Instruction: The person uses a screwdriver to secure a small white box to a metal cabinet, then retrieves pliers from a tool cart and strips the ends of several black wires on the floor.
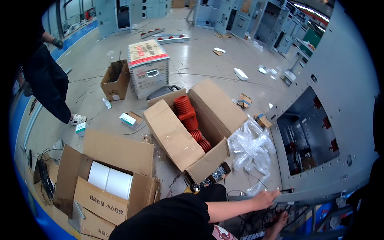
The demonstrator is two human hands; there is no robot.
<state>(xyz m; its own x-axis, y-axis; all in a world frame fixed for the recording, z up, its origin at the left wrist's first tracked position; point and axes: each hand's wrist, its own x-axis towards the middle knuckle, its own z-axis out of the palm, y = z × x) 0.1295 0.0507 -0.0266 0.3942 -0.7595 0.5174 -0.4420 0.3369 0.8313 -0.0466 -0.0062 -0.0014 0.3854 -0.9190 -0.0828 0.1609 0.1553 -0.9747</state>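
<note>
My left hand [265, 200] reaches in from the lower middle to the lower edge of a grey metal cabinet panel [324, 176]. Its fingers are closed at the edge, beside a small dark rod-like piece [287, 191]; what they pinch is too small to name. Just below, my right hand [277, 225] is raised among a tangle of black wires [252, 224] under the panel. Its fingers look bent, but whether they grip a wire is hidden. Above the hands, the panel has a rectangular opening [294, 140] with red-brown blocks along its side.
An open carton [218, 108] holds red ribbed insulators [185, 110]. Crumpled clear plastic [252, 146] lies between it and the panel. At the left, another carton [118, 154] contains white cylinders [110, 179]. A wooden crate [150, 74] stands farther back. Another person [48, 80] stands at far left.
</note>
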